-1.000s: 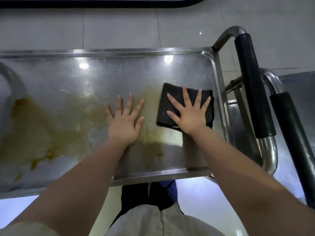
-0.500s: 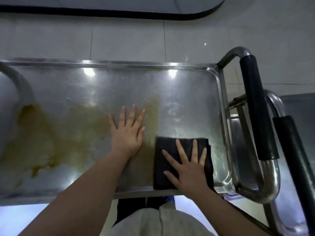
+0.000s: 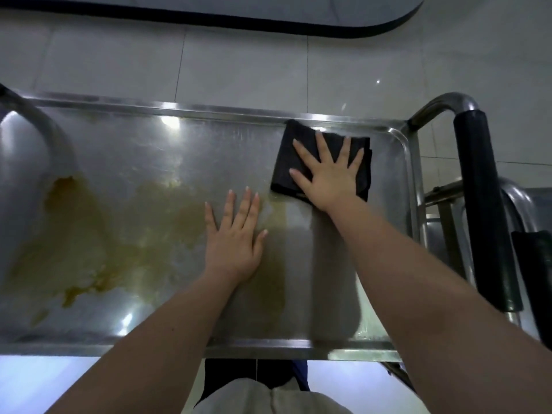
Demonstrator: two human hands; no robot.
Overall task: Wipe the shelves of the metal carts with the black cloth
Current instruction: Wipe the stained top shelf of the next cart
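Folded black cloth in far right corner of stainless steel cart shelf, right hand spread flat on it, left hand flat on bare metal, brownish stain leftward, black padded handle right, possibly second cart beyond.

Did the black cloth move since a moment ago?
Yes. The black cloth slid from the near edge of the shelf across to its far rim, pressed under the right hand.

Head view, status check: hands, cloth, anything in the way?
Right hand flat on cloth, far right corner of shelf. Left hand flat on shelf. Brown stain unwiped at left; left hand lies between it and cloth.
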